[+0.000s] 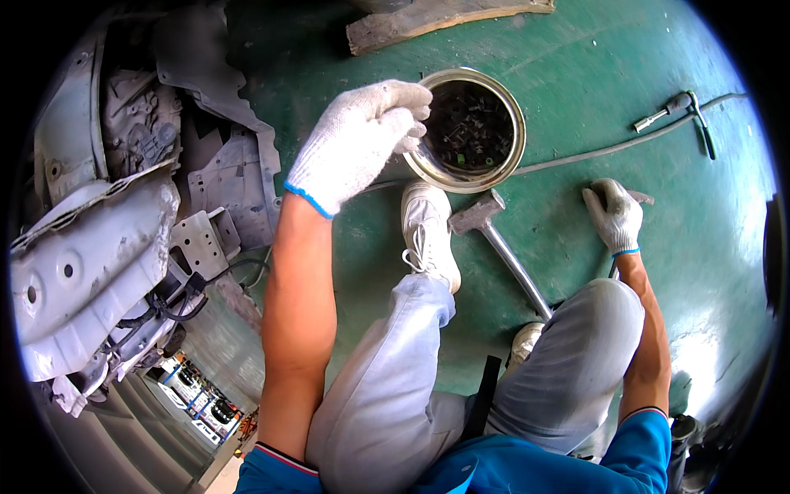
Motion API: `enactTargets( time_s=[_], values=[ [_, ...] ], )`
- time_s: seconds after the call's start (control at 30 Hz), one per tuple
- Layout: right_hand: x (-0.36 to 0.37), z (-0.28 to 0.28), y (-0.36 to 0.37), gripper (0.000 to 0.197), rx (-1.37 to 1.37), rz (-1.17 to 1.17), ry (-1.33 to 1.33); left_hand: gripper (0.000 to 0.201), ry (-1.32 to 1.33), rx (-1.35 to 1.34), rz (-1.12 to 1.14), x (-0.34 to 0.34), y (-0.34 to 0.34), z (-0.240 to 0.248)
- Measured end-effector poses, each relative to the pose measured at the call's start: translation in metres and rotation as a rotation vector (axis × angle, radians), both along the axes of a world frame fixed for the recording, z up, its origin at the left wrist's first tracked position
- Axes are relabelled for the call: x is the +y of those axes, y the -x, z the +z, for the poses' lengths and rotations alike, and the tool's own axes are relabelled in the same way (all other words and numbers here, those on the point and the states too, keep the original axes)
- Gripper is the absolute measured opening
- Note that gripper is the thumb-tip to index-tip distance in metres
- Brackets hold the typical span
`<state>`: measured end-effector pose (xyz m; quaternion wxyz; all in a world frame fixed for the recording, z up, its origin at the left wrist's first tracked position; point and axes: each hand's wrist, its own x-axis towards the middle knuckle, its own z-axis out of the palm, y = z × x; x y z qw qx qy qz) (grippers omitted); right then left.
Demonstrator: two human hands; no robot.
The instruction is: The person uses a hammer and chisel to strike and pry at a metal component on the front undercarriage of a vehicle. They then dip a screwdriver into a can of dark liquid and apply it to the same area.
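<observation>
My left hand (362, 136), in a white knit glove with a blue cuff, is beside the left rim of a round metal tin (517, 144). Its fingers are curled together; whatever they may hold is hidden. Small dark fasteners (469, 123), a few of them green, fill the tin's bottom. Low at the right, my gloved right hand (615, 216) closes around a hammer (641, 198), whose grey head shows past the fingers and part of whose handle shows by the wrist. Between my feet a larger metal hammer (514, 255) leans with its head toward the tin.
Stripped vehicle body panels (99, 272) stand along the left. On the green floor (568, 82) a grey hose (601, 151) runs right from the tin, past a T-handled socket wrench (676, 111). A wooden block (444, 23) lies at the far side. My white shoe (428, 230) is against the tin.
</observation>
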<state>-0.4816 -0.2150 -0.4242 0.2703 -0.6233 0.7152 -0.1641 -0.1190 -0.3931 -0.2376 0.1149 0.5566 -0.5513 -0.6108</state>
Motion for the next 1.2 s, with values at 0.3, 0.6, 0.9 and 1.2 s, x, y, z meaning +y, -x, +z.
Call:
enactTargets(
  time_s=[0.3,0.6,0.9,1.2],
  values=[
    [-0.001,0.003,-0.003,0.018,-0.015,0.002,-0.014,0.041,0.174,-0.506,-0.481,0.008,0.042,-0.066],
    [0.001,-0.004,0.0,0.019,-0.014,0.013,-0.004,0.033,0.091,-0.563,-0.481,0.0,0.069,-0.092],
    [0.0,0.0,-0.002,0.018,-0.018,-0.006,0.007,0.042,0.054,0.064,0.201,0.037,-0.036,0.014],
    [-0.001,0.002,-0.005,0.016,0.001,0.016,0.04,0.038,0.119,-0.04,0.177,0.048,-0.045,-0.018]
  ],
)
